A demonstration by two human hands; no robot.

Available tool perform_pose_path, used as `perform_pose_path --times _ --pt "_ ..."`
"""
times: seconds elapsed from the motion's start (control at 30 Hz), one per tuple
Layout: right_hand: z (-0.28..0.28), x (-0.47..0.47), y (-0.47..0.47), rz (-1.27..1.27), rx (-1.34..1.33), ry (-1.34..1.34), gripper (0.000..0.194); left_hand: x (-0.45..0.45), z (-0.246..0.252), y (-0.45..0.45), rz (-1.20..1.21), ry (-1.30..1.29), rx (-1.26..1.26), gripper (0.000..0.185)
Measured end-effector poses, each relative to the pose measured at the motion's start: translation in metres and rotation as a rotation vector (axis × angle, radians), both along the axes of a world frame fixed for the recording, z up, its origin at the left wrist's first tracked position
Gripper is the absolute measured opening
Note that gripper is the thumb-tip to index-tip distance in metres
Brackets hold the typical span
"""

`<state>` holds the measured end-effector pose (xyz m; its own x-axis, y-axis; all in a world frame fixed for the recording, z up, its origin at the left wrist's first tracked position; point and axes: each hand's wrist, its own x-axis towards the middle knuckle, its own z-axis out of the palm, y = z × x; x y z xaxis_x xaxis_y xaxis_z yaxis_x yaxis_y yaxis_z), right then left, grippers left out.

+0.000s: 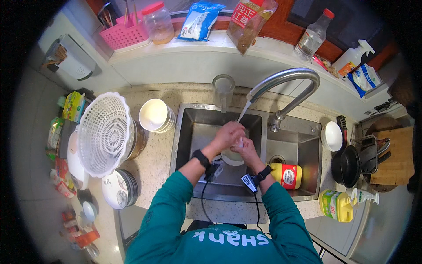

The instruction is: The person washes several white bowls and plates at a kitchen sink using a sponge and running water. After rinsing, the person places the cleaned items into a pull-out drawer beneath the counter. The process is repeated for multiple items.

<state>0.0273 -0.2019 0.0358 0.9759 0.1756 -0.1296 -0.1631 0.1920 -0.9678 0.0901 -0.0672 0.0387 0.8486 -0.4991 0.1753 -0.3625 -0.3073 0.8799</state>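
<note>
Both hands are over the left basin of a steel double sink (177, 138), under running water from the curved faucet (286, 74). The stream falls on my left hand (228, 134), whose fingers curl around a small white piece (238, 143). My right hand (248, 152) grips the same piece from the right. Fingers hide most of it, so I cannot tell exactly what it is. Just below the hands, a round pale bowl (233, 161) is partly covered by them. A clear glass mug (223, 87) stands behind the basin.
To the left are stacked white bowls (155, 115), a white plastic colander (112, 135) and stacked plates (115, 189). A yellow jug (286, 176) lies in the right basin. Beyond it are a white bowl (331, 136), a black pot (345, 166) and another yellow jug (334, 204).
</note>
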Motion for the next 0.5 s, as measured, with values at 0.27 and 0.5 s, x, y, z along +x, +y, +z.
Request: perform_pose_path --times 0.27,0.5 --pt "0.026 -0.003 -0.008 -0.059 0.469 0.205 0.035 -0.002 -0.043 0.034 -0.088 0.606 -0.615 0.043" --pt "-0.007 0.009 0.020 -0.454 0.741 0.256 0.031 -0.041 -0.044 -0.002 0.694 0.565 -0.712 0.042"
